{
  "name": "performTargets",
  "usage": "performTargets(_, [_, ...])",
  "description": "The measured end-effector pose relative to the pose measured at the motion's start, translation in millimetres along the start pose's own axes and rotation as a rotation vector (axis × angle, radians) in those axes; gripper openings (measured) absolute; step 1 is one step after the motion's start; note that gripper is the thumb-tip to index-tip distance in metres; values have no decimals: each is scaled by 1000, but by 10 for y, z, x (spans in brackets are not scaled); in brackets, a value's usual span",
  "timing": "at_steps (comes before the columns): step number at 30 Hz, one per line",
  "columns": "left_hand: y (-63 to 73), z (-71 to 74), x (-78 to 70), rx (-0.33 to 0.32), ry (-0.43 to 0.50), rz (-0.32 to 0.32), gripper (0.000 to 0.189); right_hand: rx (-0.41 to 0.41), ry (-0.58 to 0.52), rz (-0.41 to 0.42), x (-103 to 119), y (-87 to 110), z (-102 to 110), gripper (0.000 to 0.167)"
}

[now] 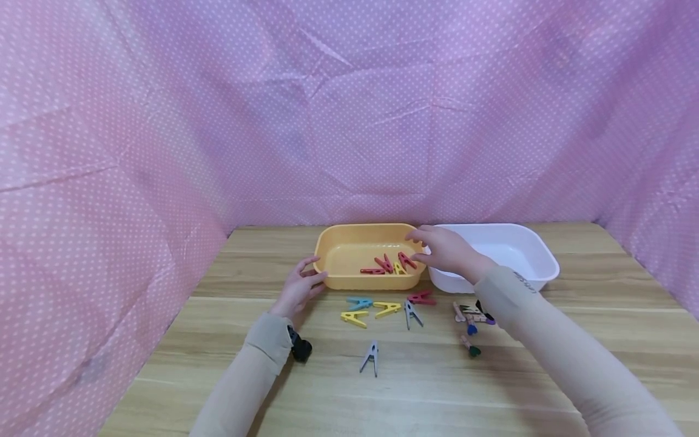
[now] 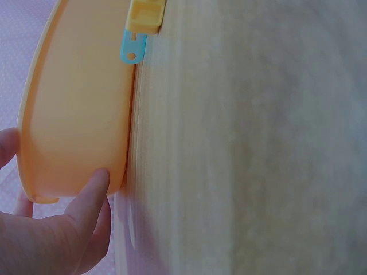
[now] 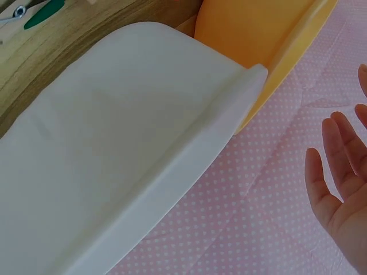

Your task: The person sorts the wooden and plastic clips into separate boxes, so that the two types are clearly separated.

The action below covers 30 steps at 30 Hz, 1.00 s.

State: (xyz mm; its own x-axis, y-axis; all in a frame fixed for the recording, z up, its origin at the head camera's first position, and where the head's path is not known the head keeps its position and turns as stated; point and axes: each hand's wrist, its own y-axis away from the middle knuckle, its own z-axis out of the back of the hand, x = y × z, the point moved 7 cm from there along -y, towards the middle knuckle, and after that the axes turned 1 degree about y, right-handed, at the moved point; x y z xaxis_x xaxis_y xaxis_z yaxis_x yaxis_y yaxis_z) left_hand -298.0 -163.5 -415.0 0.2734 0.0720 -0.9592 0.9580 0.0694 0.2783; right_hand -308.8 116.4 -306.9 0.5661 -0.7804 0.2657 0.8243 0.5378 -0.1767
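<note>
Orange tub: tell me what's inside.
Red clips and one yellow clip lie inside the orange tub. Its front wall hides anything directly behind; the right hand covers part of its right end.

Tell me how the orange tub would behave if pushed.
The orange tub would probably slide rather than tip, being low, wide and flat on the table. Its thin, smooth walls suggest it is light and fairly stiff. The loose clips inside may skid around.

Soft light, dimmer wrist views
</note>
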Motion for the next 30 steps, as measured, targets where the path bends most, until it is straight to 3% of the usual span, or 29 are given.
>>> performTargets(19, [-24, -12, -9, 7, 0, -8, 53, -109, 38, 171, 121, 302, 12, 32])
performTargets(30, [-7, 1, 1, -4, -6, -2, 52, -72, 39, 225, 210, 448, -80, 34])
